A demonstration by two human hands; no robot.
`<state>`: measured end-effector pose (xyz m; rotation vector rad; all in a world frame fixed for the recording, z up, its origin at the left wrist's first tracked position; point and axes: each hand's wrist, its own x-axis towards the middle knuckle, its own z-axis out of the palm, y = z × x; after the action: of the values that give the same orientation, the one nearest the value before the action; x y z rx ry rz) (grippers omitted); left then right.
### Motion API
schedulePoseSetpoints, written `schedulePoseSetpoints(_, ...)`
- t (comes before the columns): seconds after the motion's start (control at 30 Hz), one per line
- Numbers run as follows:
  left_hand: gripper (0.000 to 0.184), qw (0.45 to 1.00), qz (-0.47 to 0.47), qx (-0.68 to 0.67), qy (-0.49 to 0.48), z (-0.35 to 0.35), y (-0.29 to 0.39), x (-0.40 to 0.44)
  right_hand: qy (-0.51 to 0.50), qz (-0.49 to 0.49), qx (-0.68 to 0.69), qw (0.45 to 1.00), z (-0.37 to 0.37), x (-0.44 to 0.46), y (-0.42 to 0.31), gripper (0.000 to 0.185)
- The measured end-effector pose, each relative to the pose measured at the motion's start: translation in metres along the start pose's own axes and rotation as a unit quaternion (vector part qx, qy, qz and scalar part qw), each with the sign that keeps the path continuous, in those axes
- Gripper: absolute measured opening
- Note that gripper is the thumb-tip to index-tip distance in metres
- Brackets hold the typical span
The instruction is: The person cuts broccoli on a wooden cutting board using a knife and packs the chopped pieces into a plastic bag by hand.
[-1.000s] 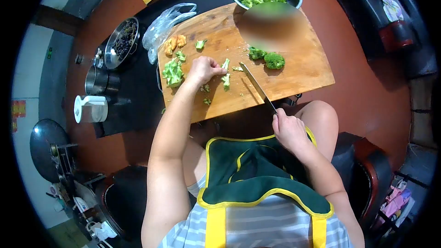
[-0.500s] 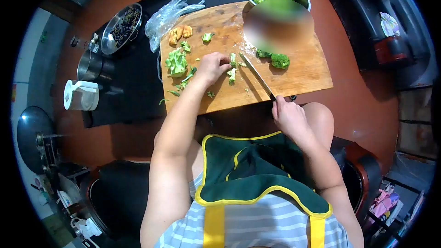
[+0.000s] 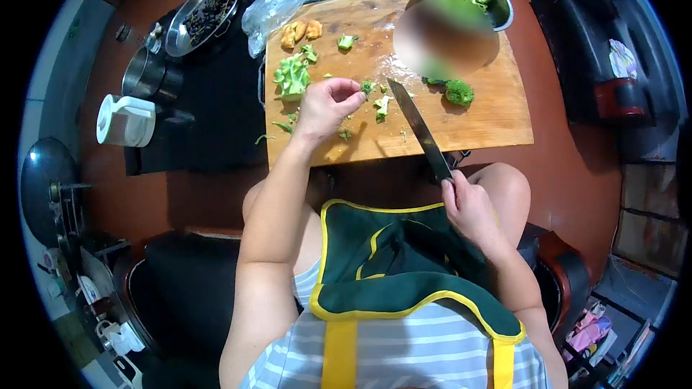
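1. A dark green apron [image 3: 414, 245] with yellow edging covers the person's lap, nearest of all
2. The right hand [image 3: 472, 209] is closed round the handle of a knife [image 3: 420, 126], whose blade slants away over the wooden board [image 3: 494, 124], the tip beside the small cut bits
3. The left hand [image 3: 328, 106] is over the board, its thumb and forefinger pinching a small green piece [image 3: 367, 88], to the left of the knife tip
4. A pale green piece [image 3: 381, 107] lies on the board between the left hand and the blade
5. A green floret [image 3: 459, 92] lies to the right of the knife, near a blurred patch that hides part of the board
6. A large pale green chunk [image 3: 292, 78] is left of the left hand, with a green stem piece [image 3: 347, 42] and orange pieces [image 3: 300, 32] farther up the board
7. On the black tabletop [image 3: 209, 97], to the left, stand a pitcher [image 3: 128, 121] and metal pots [image 3: 143, 72]
8. Farther off are a crumpled clear bag [image 3: 281, 11], a metal basin [image 3: 176, 38] of dark fruit and, beyond the blurred patch, a metal bowl [image 3: 506, 11] with green pieces inside
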<state>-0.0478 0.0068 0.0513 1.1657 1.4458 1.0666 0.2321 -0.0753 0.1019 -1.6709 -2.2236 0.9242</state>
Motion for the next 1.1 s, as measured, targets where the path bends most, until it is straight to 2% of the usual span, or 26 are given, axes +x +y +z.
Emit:
schedulePoseSetpoints(0.23,0.02,0.98,-0.038,-0.192,0.028,-0.006,-0.014,-0.031,-0.028,-0.019,-0.005,0.999,0.021,-0.012,0.003,0.015)
schedulePoseSetpoints(0.37,0.023,0.99,-0.074,-0.089,0.077,-0.03,-0.022,-0.038,0.01,0.0,0.011,1.0,0.02,-0.012,0.008,0.014)
schedulePoseSetpoints(0.4,0.024,0.993,-0.094,0.028,0.072,-0.041,-0.024,-0.038,0.018,0.004,0.001,1.0,0.018,-0.012,0.011,0.014)
schedulePoseSetpoints(0.47,0.026,0.951,-0.125,0.268,0.086,-0.052,-0.012,-0.043,0.035,0.011,-0.019,0.999,0.014,-0.01,0.02,0.014)
schedulePoseSetpoints(0.57,0.026,0.865,0.073,0.43,0.246,-0.039,-0.021,-0.047,0.026,0.037,-0.036,0.998,0.014,-0.01,0.032,0.014)
schedulePoseSetpoints(0.6,0.022,0.856,0.116,0.426,0.268,-0.029,-0.017,-0.045,0.021,0.043,-0.042,0.998,0.013,-0.01,0.034,0.014)
schedulePoseSetpoints(0.67,0.026,0.848,0.211,0.436,0.215,-0.008,-0.015,-0.036,0.026,0.041,-0.044,0.998,0.014,-0.01,0.034,0.015)
schedulePoseSetpoints(0.73,0.031,0.838,0.277,0.464,0.074,0.011,-0.009,-0.021,0.028,0.04,-0.038,0.998,0.015,-0.009,0.034,0.015)
schedulePoseSetpoints(0.83,0.035,0.771,0.397,0.497,-0.023,0.03,-0.018,0.01,0.036,0.038,-0.024,0.998,0.013,-0.008,0.033,0.015)
schedulePoseSetpoints(0.93,0.032,0.797,0.345,0.488,-0.087,0.032,-0.027,0.026,0.048,0.048,-0.015,0.998,0.012,-0.008,0.037,0.015)
schedulePoseSetpoints(0.97,0.028,0.804,0.363,0.469,-0.048,0.031,-0.03,0.028,0.048,0.059,-0.005,0.997,0.011,-0.009,0.038,0.015)
schedulePoseSetpoints(1.03,0.026,0.923,0.224,0.305,-0.065,0.031,-0.023,0.02,0.049,0.061,0.001,0.997,0.011,-0.01,0.043,0.015)
schedulePoseSetpoints(1.07,0.025,0.962,0.146,0.218,-0.071,0.03,-0.019,0.013,0.049,0.054,-0.002,0.997,0.012,-0.012,0.047,0.015)
schedulePoseSetpoints(1.1,0.026,0.974,0.107,0.18,-0.087,0.028,-0.012,0.007,0.047,0.045,-0.005,0.998,0.012,-0.013,0.051,0.015)
